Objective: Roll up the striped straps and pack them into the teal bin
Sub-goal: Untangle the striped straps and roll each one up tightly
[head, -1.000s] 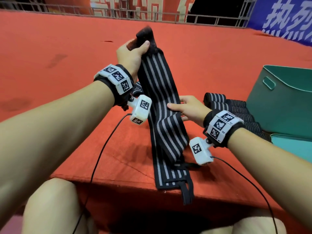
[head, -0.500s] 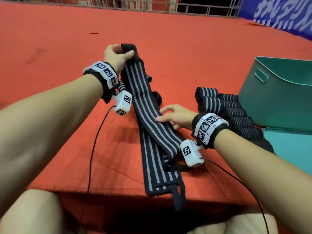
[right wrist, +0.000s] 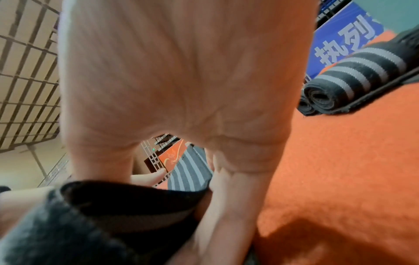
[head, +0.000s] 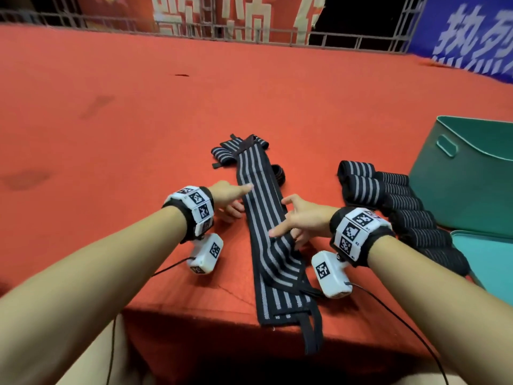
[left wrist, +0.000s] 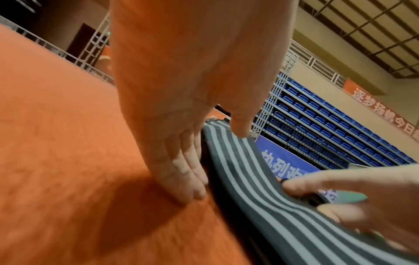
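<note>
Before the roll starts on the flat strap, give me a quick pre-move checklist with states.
1. Striped strap laid out lengthwise on the red cloth: ok.
2. Strap smooth: not ok, bunched fold under the right hand.
3. Left hand on the strap's edge, thumb on top: ok.
4. Near end on the table: not ok, its thin tail hangs over the edge.
5. Teal bin within reach at right: ok.
6. Space inside the bin: cannot tell.

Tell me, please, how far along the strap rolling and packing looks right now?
Done: a row of rolled straps lies beside the teal bin, not in it. In hand: one long strap lies flat and unrolled, the left hand and right hand at its edges. Left: rolling it and the loose strap behind, then packing everything.
</note>
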`<state>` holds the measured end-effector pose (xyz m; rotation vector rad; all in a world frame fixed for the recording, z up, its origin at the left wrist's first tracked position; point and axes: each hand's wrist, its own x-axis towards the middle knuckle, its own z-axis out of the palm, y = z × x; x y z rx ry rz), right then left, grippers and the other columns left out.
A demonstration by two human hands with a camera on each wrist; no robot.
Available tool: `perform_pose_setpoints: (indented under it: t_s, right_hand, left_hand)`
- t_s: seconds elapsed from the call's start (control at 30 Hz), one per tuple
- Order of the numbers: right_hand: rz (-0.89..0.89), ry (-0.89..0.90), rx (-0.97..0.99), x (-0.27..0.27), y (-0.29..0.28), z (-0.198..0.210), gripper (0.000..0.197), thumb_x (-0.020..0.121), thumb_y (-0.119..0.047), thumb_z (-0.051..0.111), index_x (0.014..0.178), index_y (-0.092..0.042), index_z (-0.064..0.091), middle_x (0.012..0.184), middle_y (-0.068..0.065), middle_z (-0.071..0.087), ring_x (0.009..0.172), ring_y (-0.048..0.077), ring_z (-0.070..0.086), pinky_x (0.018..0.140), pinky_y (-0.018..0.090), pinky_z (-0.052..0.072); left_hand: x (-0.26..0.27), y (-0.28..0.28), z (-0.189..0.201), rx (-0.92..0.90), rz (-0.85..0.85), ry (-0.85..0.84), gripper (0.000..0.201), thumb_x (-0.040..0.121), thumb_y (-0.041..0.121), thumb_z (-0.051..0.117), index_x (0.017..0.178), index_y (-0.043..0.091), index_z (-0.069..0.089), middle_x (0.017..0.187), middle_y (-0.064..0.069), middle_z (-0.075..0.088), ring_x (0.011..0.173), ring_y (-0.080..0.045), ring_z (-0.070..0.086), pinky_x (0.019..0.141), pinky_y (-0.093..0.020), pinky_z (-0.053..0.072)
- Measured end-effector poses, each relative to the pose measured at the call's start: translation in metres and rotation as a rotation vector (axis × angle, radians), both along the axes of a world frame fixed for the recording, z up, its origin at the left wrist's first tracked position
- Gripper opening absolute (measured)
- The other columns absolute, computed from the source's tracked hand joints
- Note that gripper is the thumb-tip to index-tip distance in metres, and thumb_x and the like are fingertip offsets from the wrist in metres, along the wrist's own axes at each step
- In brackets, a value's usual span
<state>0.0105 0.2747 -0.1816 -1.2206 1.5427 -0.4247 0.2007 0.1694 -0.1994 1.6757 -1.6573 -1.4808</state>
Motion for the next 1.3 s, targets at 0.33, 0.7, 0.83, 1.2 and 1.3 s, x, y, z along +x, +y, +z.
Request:
perform_pose_setpoints:
  t_s: [0.33,0.7,0.83,1.2,1.3]
  right_hand:
    - [0.044,0.063,0.101,0.0,0.032,0.009,0.041,0.098,-0.012,0.067,0.13,-0.012,0.043,0.1,0.013,0.067,0.058,0.021,0.069,0.048,0.034,0.058]
    - [-0.204,0.134,-0.266,0.045,-0.045,-0.019,0.094,0.085,-0.059,0.072,0.153,-0.007,0.034,0.137,0.006,0.062,0.117,0.022,0.063,0.098,0.037,0.051]
    - [-0.245,0.221,-0.37,0.042,-0.061,-0.023,0.085,0.079,-0.05,0.083,0.146,-0.012,0.047,0.134,0.003,0.063,0.111,0.019,0.063,0.099,0.039,0.053]
    - [0.073,-0.134,-0.351,0.032,-0.073,-0.033,0.068,0.083,0.011,0.073,0.135,-0.026,0.052,0.117,-0.012,0.067,0.109,0.004,0.065,0.09,0.019,0.054]
    - [0.116,-0.166,-0.271,0.032,-0.076,-0.035,0.063,0.083,0.01,0.073,0.137,-0.018,0.057,0.126,-0.003,0.07,0.115,0.014,0.068,0.094,0.028,0.056]
  left_hand:
    - [-0.019,0.029,-0.017,0.011,0.182,0.156,0.038,0.095,0.021,0.072,0.124,0.0,0.062,0.105,-0.009,0.067,0.077,-0.018,0.063,0.055,-0.028,0.05]
    - [0.036,0.018,-0.007,0.273,0.085,0.159,0.01,0.098,0.019,0.059,0.099,0.009,0.055,0.064,-0.002,0.05,0.052,-0.015,0.049,0.063,-0.033,0.055]
    - [0.033,0.001,-0.016,0.131,0.17,0.159,0.039,0.1,0.041,0.06,0.117,0.005,0.059,0.087,-0.008,0.062,0.059,-0.021,0.06,0.056,-0.034,0.055]
    - [0.035,-0.044,-0.022,0.317,0.169,0.791,0.049,0.098,0.05,0.058,0.112,0.006,0.074,0.105,-0.017,0.076,0.092,-0.031,0.074,0.086,-0.044,0.059]
    - [0.041,-0.053,-0.026,0.282,0.271,0.797,0.036,0.091,0.025,0.071,0.117,0.0,0.071,0.112,-0.019,0.074,0.089,-0.03,0.075,0.074,-0.043,0.063]
